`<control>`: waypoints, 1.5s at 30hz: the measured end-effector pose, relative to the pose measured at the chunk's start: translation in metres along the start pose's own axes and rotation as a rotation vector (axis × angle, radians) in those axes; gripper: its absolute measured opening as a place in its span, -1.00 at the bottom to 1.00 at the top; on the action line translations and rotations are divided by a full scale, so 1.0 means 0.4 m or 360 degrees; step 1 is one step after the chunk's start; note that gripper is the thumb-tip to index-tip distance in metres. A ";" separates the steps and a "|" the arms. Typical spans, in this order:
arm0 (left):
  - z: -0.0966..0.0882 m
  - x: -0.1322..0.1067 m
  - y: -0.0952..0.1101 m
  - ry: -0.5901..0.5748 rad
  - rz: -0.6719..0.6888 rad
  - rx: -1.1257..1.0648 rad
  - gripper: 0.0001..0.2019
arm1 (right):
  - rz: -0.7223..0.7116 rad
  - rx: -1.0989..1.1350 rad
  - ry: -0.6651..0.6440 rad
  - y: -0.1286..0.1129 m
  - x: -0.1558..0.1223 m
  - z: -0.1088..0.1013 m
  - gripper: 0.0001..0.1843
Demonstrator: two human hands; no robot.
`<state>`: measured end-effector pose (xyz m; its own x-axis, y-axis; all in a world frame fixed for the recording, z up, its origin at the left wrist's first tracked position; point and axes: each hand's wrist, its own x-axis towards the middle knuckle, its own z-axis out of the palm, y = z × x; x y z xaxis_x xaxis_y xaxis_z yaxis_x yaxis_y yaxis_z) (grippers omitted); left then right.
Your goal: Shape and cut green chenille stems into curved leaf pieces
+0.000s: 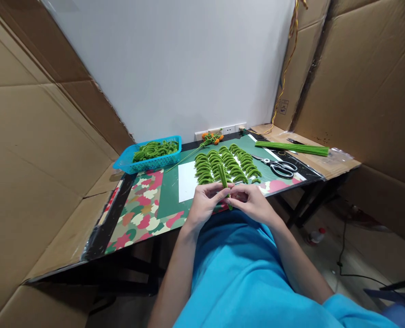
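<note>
Between my two hands, above the table's front edge, stands a small bundle of green pipe cleaners (222, 174), its upper end tilted slightly left. My left hand (205, 200) pinches it from the left with thumb and fingers. From the right, my right hand (252, 201) closes its fingertips on the lower part of the same bundle. Just beyond my hands, several columns of curled green pipe-cleaner pieces (236, 164) lie on a white sheet (186, 182) and a green mat (170, 196). Part of the columns is hidden behind the bundle.
Scissors (280, 169) with black handles lie right of the curled pieces. Long green pipe cleaners (293, 147) rest farther right. A blue basket (154, 162) of green pieces stands at the left, near an orange-flowered stem (213, 137). Cardboard walls (366, 68) flank the table.
</note>
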<state>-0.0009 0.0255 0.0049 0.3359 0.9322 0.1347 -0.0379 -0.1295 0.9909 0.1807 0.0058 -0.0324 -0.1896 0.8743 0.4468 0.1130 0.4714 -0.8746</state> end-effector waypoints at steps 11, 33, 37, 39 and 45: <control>-0.007 0.014 -0.013 -0.0003 -0.0148 -0.0233 -0.18 | 0.0267 0.0848 0.0646 -0.029 0.015 0.038 -0.63; -0.002 -0.007 -0.001 -0.0142 -0.0131 -0.0271 -0.39 | 0.0332 0.0976 0.0725 -0.047 0.026 0.117 -0.53; -0.007 -0.005 -0.017 -0.0106 -0.0111 -0.0207 -0.42 | 0.0334 0.0894 0.0725 -0.031 0.017 0.108 -0.54; -0.009 -0.005 -0.021 -0.0105 -0.0118 -0.0217 -0.41 | 0.0290 0.0865 0.0790 -0.023 0.013 0.095 -0.54; -0.012 -0.007 -0.019 -0.0147 -0.0115 -0.0296 -0.43 | 0.0134 0.0851 0.0916 -0.002 0.009 0.045 -0.61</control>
<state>-0.0061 0.0254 -0.0028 0.4285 0.9008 0.0707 -0.1807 0.0088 0.9835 0.1625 0.0065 -0.0336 0.3499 0.8957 0.2744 -0.4075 0.4092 -0.8164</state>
